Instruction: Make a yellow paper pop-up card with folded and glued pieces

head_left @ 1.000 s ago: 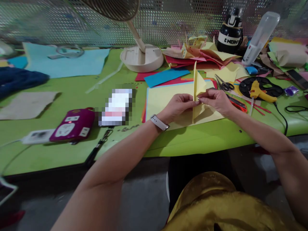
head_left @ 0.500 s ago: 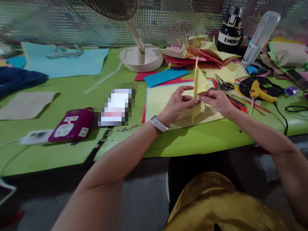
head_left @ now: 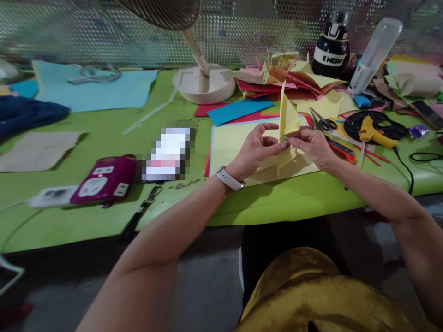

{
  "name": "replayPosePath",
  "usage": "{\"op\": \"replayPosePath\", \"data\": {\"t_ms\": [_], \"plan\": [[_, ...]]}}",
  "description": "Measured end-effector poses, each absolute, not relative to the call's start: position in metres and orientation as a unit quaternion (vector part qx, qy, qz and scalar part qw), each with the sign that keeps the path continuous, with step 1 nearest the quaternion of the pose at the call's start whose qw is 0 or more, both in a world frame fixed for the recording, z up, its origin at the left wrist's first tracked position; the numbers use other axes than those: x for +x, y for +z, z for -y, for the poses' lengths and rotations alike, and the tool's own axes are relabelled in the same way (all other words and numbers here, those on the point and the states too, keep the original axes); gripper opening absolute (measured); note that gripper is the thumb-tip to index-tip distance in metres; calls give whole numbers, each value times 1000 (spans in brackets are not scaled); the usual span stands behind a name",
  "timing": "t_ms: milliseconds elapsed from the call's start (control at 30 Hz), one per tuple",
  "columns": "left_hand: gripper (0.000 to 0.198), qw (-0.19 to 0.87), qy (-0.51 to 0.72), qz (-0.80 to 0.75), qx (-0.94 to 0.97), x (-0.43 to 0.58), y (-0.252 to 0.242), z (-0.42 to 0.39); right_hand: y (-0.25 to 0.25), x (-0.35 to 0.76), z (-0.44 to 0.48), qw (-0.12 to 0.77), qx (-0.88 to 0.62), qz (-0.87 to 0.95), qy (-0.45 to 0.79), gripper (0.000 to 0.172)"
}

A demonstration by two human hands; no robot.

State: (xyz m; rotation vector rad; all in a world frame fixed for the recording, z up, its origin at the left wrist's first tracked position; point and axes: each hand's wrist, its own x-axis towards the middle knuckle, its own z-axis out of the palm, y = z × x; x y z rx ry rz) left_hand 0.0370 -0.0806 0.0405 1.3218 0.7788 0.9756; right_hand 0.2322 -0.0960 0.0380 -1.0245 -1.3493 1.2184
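A folded piece of yellow paper stands on edge between my hands, above a stack of paper. My left hand grips it from the left, thumb and fingers closed on its lower part. From the other side my right hand pinches the paper near a fold, fingertips close to my left thumb. Below lies the pale yellow top sheet of the stack, with blue, orange and red edges showing under it.
Right of my hands lie scissors, a red utility knife and a yellow glue gun on a black holder. Behind stand a fan base, paper scraps and a black bottle. Leftward are a phone and a purple power strip.
Almost nothing differs. Both hands keep their hold on the yellow paper, and the view has shifted very slightly.
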Motion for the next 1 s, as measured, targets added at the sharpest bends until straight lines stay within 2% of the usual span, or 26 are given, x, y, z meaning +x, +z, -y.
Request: {"op": "replayPosePath", "data": {"t_ms": [333, 600, 1000], "plan": [[63, 620, 418, -338, 572, 41, 41, 84, 33, 231, 95, 513, -432, 534, 515, 26], [62, 634, 406, -343, 561, 36, 51, 84, 55, 234, 102, 498, -402, 519, 567, 33], [54, 631, 400, -310, 588, 33, 50, 82, 55, 240, 94, 512, -436, 571, 471, 39]]}}
